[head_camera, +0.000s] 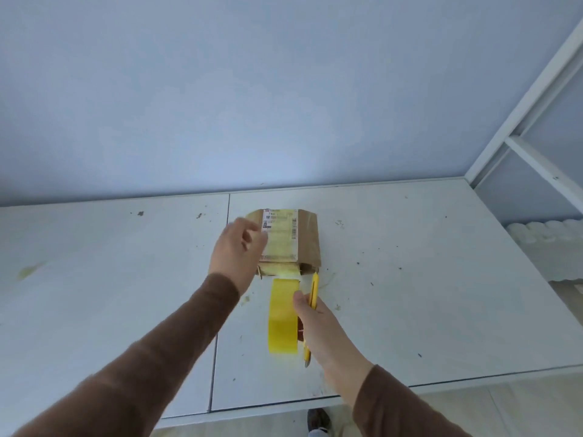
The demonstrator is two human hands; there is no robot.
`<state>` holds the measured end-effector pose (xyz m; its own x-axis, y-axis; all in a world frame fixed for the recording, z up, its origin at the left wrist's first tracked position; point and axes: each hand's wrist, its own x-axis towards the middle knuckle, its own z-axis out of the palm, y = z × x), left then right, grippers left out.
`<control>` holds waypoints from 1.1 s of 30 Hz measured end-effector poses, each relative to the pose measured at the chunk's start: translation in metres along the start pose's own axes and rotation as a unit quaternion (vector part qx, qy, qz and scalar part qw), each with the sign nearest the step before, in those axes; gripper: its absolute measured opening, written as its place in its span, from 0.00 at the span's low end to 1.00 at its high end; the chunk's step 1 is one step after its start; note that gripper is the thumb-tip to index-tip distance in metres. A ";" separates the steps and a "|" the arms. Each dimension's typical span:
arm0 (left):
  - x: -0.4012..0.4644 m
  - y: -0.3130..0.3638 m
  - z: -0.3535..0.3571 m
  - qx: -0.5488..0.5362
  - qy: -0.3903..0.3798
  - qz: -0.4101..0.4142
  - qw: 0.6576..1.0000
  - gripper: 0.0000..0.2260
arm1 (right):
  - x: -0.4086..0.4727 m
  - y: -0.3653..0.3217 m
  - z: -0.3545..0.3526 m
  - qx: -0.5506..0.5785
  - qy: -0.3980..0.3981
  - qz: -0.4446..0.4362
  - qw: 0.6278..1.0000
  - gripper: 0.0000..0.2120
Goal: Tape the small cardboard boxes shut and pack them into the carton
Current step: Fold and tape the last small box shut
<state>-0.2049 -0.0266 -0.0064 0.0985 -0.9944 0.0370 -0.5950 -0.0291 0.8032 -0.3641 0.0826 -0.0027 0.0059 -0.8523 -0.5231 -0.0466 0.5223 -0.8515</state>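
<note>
A small brown cardboard box (307, 238) with a white shipping label lies on the white table (410, 279), a strip of yellow tape running over its top and down its near side. My left hand (238, 247) rests on the box's left part with its fingers curled. My right hand (310, 316) grips a roll of yellow tape (282, 320) together with a yellow utility knife (314, 293), just in front of the box. The tape stretches from the roll up to the box. The carton is not in view.
The table stands against a pale blue wall and carries dark specks and a yellowish stain (30, 271) at the left. A white metal frame (530, 152) rises at the right, with white foam (549, 238) beyond the table's right edge. A shoe (317, 419) shows below the front edge.
</note>
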 end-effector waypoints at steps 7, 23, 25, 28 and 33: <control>-0.065 -0.016 0.006 -0.295 -0.206 -0.327 0.874 0.15 | 0.036 -0.014 -0.062 -0.290 0.008 -0.122 0.949 0.11; -0.062 -0.006 0.016 -0.321 -0.184 -0.298 0.880 0.09 | 0.074 -0.033 -0.060 -0.653 -0.013 -0.308 0.692 0.09; -0.061 -0.007 0.018 -0.320 -0.174 -0.296 0.883 0.09 | 0.076 -0.032 -0.059 -0.674 -0.008 -0.304 0.673 0.09; -0.060 -0.009 0.020 -0.322 -0.160 -0.297 0.885 0.08 | 0.076 -0.030 -0.072 -0.718 -0.005 -0.260 0.646 0.06; -0.058 -0.010 0.020 -0.326 -0.172 -0.286 0.884 0.08 | 0.066 -0.043 -0.076 -0.541 0.009 -0.272 0.796 0.08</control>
<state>-0.2211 0.0292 -0.0285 -0.0802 -0.8107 -0.5799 0.0724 -0.5850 0.8078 -0.4378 0.0018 0.0027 0.3056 -0.9488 -0.0801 -0.8750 -0.2467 -0.4165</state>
